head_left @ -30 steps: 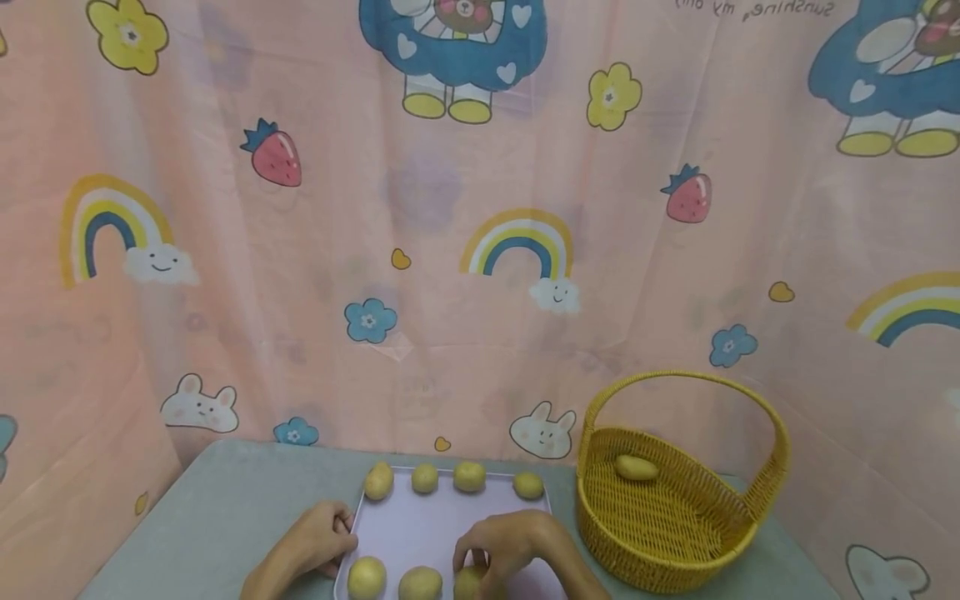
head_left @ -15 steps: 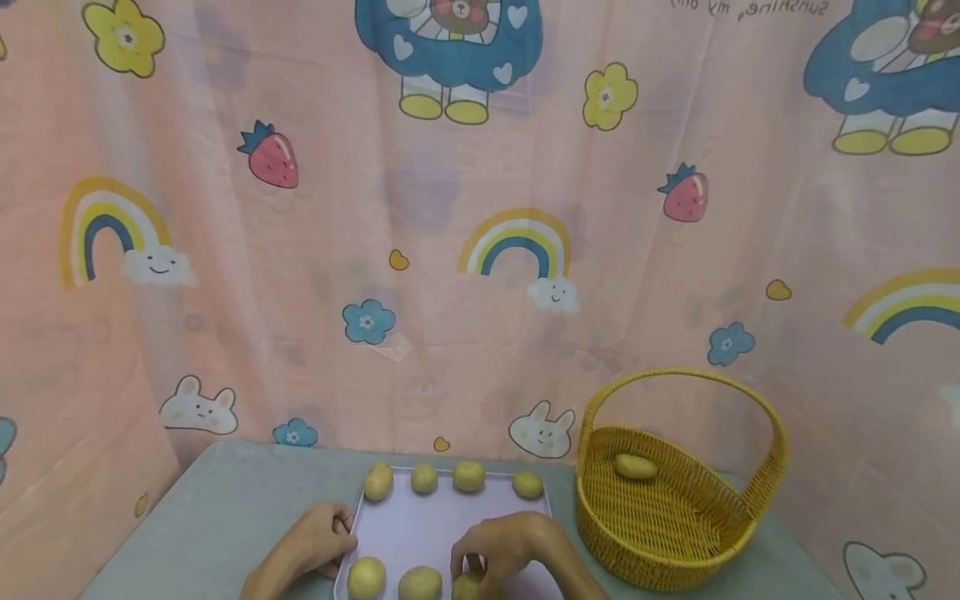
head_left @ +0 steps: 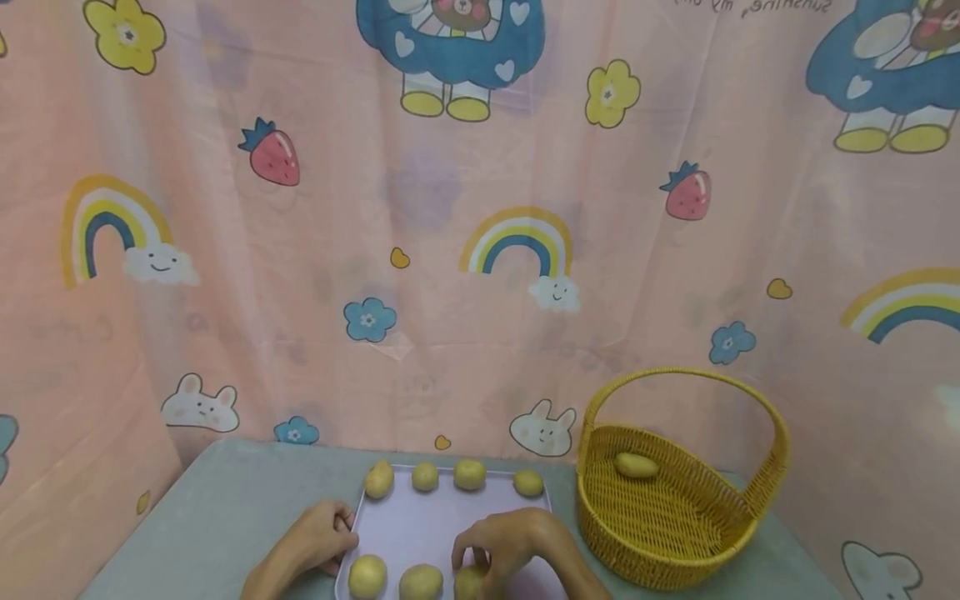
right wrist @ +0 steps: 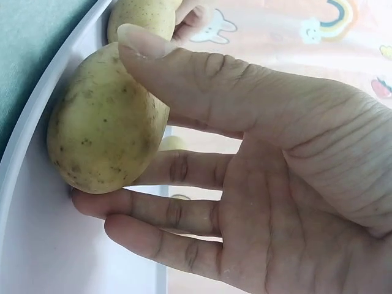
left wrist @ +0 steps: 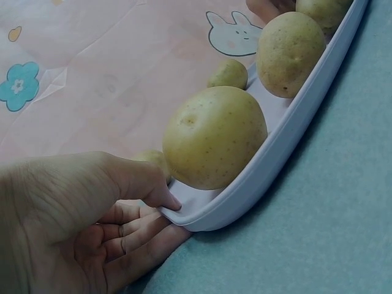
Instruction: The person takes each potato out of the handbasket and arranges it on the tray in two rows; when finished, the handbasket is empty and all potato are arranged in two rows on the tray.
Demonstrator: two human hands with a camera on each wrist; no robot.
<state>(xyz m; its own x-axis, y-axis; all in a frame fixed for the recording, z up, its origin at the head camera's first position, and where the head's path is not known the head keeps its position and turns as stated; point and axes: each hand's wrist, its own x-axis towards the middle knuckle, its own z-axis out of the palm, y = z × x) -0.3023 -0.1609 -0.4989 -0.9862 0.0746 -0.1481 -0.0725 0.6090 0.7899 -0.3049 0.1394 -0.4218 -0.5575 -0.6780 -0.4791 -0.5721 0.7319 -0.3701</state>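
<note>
A pale lilac tray [head_left: 420, 521] with a low rim lies on the table, one row of potatoes along its far side and another along its near side. My left hand [head_left: 318, 537] pinches the tray's left rim, thumb on top and fingers underneath, as the left wrist view shows. Beside that thumb sits a large potato [left wrist: 214, 138]. At the near right, my right hand [head_left: 506, 542] grips a spotted potato [right wrist: 107, 122] between thumb and fingers, low inside the tray by its rim. Another near-row potato [head_left: 422, 582] lies just left of it.
Right of the tray stands a yellow woven basket [head_left: 660, 567] with a tall arched handle and one potato [head_left: 636, 466] inside. Grey-green cloth [head_left: 202, 517] covers the table. A pink printed curtain [head_left: 315, 250] hangs close behind and at the sides.
Almost nothing differs. Both hands keep their places, the left on the tray rim and the right on the potato; the head view shifts very slightly.
</note>
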